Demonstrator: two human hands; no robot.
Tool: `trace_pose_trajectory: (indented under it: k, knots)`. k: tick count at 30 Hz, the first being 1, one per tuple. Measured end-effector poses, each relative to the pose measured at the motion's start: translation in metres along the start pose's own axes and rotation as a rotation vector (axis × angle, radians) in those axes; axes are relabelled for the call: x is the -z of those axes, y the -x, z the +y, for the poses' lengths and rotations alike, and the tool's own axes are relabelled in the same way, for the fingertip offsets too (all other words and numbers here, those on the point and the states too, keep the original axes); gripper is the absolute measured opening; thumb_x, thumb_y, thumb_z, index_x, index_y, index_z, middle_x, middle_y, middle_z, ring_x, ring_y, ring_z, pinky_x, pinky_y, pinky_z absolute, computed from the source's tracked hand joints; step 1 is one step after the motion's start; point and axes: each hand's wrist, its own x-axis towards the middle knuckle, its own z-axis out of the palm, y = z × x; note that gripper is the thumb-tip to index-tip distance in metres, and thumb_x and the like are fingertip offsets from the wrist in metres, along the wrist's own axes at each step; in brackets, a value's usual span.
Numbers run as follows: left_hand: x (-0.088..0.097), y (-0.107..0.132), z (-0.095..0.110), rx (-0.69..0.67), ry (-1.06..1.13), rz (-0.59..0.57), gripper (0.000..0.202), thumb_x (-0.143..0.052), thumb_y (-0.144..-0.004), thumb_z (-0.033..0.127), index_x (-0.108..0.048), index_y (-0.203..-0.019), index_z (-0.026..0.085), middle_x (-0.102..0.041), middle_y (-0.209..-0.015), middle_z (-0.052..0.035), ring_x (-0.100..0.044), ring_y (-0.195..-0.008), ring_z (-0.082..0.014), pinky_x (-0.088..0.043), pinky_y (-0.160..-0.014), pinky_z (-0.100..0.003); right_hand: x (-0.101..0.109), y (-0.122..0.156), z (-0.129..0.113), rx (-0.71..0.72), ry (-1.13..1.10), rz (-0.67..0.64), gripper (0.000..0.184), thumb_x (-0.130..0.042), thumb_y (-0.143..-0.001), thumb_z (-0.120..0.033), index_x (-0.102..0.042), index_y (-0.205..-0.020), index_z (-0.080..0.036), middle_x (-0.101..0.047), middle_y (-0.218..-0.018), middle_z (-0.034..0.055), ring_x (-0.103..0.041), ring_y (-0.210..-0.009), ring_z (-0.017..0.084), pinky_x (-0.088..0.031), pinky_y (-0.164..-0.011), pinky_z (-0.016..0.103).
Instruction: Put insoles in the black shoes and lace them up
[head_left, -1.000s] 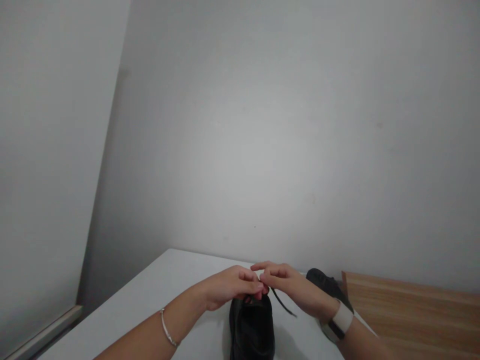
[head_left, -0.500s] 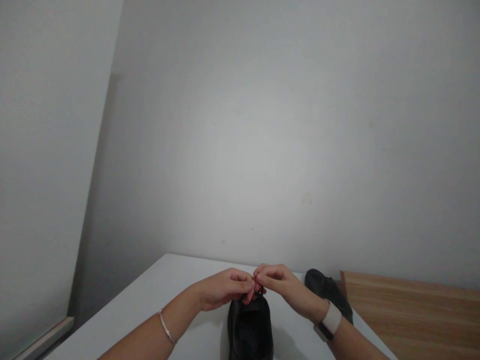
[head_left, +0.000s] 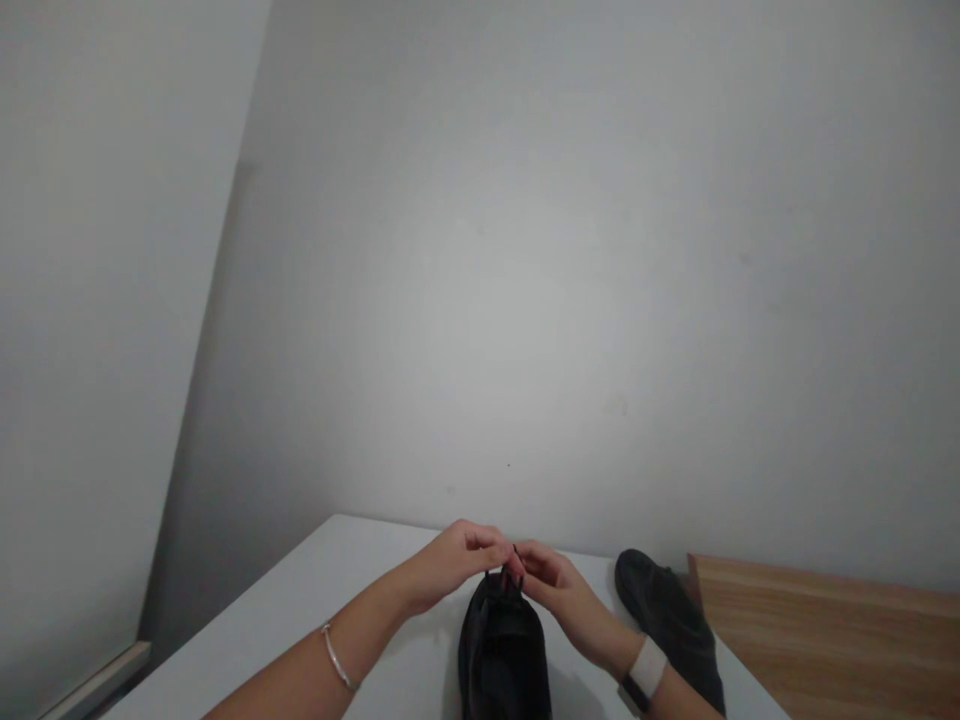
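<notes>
A black shoe (head_left: 507, 650) stands on the white table with its opening towards me. Above its laced part, dark shoelaces (head_left: 504, 578) rise to my fingers. My left hand (head_left: 457, 560) pinches a lace between thumb and fingers. Close against it, my right hand (head_left: 551, 585) is also closed on a lace, fingertips meeting those of the left. The exact loops between the fingers are too small to make out. A second dark shoe (head_left: 671, 625) lies to the right, partly behind my right forearm.
The white table (head_left: 360, 560) runs up to a grey wall (head_left: 510, 300). A wood-grain panel (head_left: 825, 630) stands at the right beyond the table's edge. At the left is a pale upright surface (head_left: 112, 300) with a ledge at its foot.
My hands have shifted slightly, the left a little higher and the right a little lower, still holding the laces. The view has tilted a little, and more of the second shoe shows.
</notes>
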Motion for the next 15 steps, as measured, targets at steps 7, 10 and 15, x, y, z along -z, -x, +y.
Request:
trace_pose_trajectory:
  k: [7,10,15]
  knots:
    - [0.007,0.004,-0.003,-0.022,-0.031,0.147,0.031,-0.055,-0.084,0.039,-0.073,-0.087,0.014,-0.07,-0.09,-0.0076,-0.058,-0.093,-0.0201,-0.036,-0.094,-0.033,-0.003,-0.004,0.001,0.022,-0.267,0.243,0.018,-0.064,-0.08,-0.037,-0.061,-0.083,-0.019,-0.059,-0.079,0.0,-0.053,-0.079,0.014,-0.04,-0.079,0.029]
    - [0.015,0.005,-0.017,-0.029,0.212,0.288,0.026,-0.062,-0.081,0.036,-0.071,-0.092,0.013,-0.067,-0.082,-0.0059,-0.059,-0.085,-0.0177,-0.039,-0.091,-0.034,0.004,-0.003,-0.001,0.029,-0.487,0.296,0.017,-0.068,-0.077,-0.033,-0.061,-0.082,-0.019,-0.056,-0.077,-0.0009,-0.053,-0.075,0.012,-0.042,-0.082,0.029]
    - [0.033,0.004,-0.026,-0.103,0.623,0.518,0.032,-0.071,-0.074,0.024,-0.065,-0.104,0.015,-0.06,-0.075,-0.001,-0.056,-0.068,-0.0098,-0.048,-0.078,-0.029,0.026,-0.002,-0.01,0.103,-0.624,0.493,0.027,-0.072,-0.073,-0.028,-0.063,-0.096,-0.019,-0.047,-0.073,-0.0037,-0.043,-0.061,0.007,-0.043,-0.061,0.02]
